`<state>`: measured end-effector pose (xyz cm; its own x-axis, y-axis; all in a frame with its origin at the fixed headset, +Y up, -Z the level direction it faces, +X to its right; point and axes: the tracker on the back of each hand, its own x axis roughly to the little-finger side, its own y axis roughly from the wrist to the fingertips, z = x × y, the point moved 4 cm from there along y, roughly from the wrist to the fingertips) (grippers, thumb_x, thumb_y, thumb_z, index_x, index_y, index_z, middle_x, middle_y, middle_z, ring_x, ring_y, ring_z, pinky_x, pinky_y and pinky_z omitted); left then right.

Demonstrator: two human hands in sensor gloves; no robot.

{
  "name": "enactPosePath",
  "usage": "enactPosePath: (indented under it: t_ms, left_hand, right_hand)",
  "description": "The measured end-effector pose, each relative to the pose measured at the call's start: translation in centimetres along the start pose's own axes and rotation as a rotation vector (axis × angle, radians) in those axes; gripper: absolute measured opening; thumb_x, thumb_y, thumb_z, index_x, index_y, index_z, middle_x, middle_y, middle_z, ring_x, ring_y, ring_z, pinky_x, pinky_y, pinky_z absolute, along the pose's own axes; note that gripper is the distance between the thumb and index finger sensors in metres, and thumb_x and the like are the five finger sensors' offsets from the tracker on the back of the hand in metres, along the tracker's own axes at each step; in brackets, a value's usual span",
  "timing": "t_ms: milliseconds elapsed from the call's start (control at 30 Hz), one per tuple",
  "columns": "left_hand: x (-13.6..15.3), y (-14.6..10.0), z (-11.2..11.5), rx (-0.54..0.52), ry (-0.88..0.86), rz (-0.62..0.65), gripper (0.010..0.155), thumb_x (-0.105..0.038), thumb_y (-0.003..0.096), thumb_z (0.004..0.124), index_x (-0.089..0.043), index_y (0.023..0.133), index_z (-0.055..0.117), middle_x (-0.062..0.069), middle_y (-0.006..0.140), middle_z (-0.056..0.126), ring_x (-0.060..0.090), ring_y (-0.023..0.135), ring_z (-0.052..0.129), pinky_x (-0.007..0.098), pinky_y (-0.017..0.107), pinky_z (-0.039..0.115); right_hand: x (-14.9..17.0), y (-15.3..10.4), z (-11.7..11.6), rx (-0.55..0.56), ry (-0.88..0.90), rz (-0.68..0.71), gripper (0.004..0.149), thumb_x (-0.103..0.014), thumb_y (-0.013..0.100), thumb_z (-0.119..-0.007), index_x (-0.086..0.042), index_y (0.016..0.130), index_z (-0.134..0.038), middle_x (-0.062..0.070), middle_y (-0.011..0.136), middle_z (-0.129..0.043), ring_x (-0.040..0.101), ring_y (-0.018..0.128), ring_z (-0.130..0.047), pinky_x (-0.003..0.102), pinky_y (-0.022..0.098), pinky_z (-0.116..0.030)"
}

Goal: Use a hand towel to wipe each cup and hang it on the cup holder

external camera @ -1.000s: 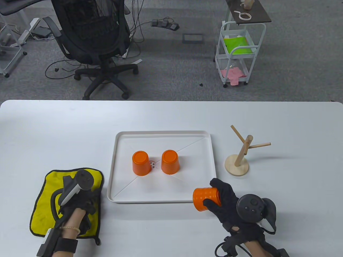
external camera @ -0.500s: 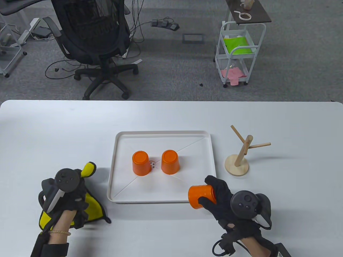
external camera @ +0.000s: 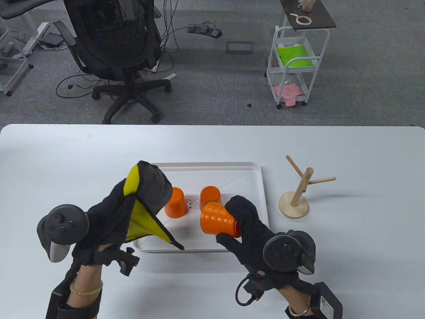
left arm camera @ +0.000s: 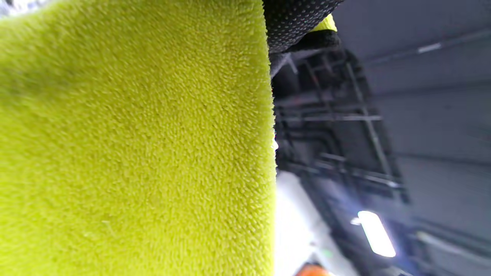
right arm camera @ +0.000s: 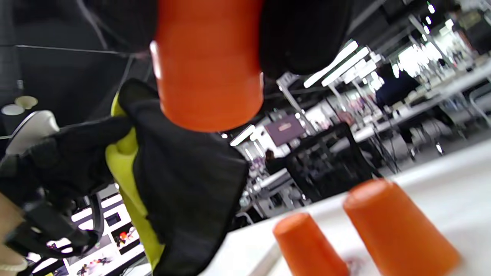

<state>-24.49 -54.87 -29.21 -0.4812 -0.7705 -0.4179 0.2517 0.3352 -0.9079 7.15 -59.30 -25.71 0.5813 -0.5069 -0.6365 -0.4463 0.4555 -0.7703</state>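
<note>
At lower centre, the gloved right hand (external camera: 247, 226) grips a ribbed orange plastic cup (external camera: 217, 221) above the white tray (external camera: 262, 199); at lower left, the left hand (external camera: 109, 216) clutches the draped yellow-and-black towel (external camera: 146, 206).

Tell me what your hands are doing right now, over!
Left hand holds the hand towel up. Right hand grips one orange cup above the tray. Two cups wait upside down. Cup holder bare. Nothing blocking.
</note>
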Motion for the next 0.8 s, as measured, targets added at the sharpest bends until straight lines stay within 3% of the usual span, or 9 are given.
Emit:
enactPosePath:
  t_ms: [167, 300, 600, 700, 800]
  left_hand:
    - [0.8, 1.0, 4.4, 0.138, -0.208, 0.053, 0.049, -0.033, 0.0642, 0.061, -0.009, 0.107, 0.06, 0.02, 0.099, 0.084, 0.038, 0.083, 0.091, 0.047, 0.055, 0.082]
    - [1.7, 1.0, 8.0, 0.259, -0.382, 0.065, 0.051, -0.033, 0.065, 0.06, -0.007, 0.108, 0.057, 0.022, 0.1, 0.081, 0.039, 0.084, 0.089, 0.048, 0.056, 0.081]
    - [1.4, 0.9, 11.5, 0.435, -0.522, 0.108, 0.056, -0.038, 0.067, 0.054, -0.001, 0.109, 0.05, 0.023, 0.106, 0.074, 0.039, 0.092, 0.08, 0.05, 0.062, 0.074]
    - [0.6, 0.6, 12.1, 0.437, -0.497, 0.188, 0.059, -0.043, 0.0677, 0.051, -0.009, 0.114, 0.041, 0.015, 0.117, 0.063, 0.032, 0.106, 0.067, 0.054, 0.073, 0.063]
    - [-0.6, 0.1, 12.9, 0.425, -0.433, 0.305, 0.059, -0.046, 0.0677, 0.05, -0.02, 0.118, 0.033, 0.004, 0.126, 0.052, 0.022, 0.116, 0.055, 0.058, 0.08, 0.051]
  right_hand:
    - [0.2, 0.0, -1.3, 0.031, -0.149, 0.038, 0.077, -0.049, 0.057, -0.071, -0.036, 0.112, -0.019, 0.016, 0.119, -0.026, 0.041, 0.095, -0.071, 0.046, 0.071, -0.074]
    - [0.3, -0.2, -2.5, 0.001, -0.13, 0.118, 0.077, -0.048, 0.057, -0.071, -0.04, 0.111, -0.017, 0.013, 0.12, -0.023, 0.04, 0.099, -0.067, 0.047, 0.075, -0.071]
    - [-0.7, -0.5, -3.0, 0.035, -0.175, 0.202, 0.085, -0.046, 0.055, -0.074, -0.037, 0.107, -0.007, 0.015, 0.118, -0.018, 0.035, 0.099, -0.066, 0.042, 0.077, -0.071]
    - [-0.1, -0.4, -2.1, 0.071, -0.096, 0.152, 0.086, -0.05, 0.055, -0.072, -0.033, 0.108, -0.007, 0.018, 0.116, -0.028, 0.031, 0.094, -0.074, 0.037, 0.073, -0.077]
    - [1.3, -0.2, -0.9, 0.086, 0.132, 0.082, 0.085, -0.055, 0.056, -0.067, -0.026, 0.111, -0.009, 0.024, 0.111, -0.039, 0.026, 0.084, -0.085, 0.035, 0.064, -0.083]
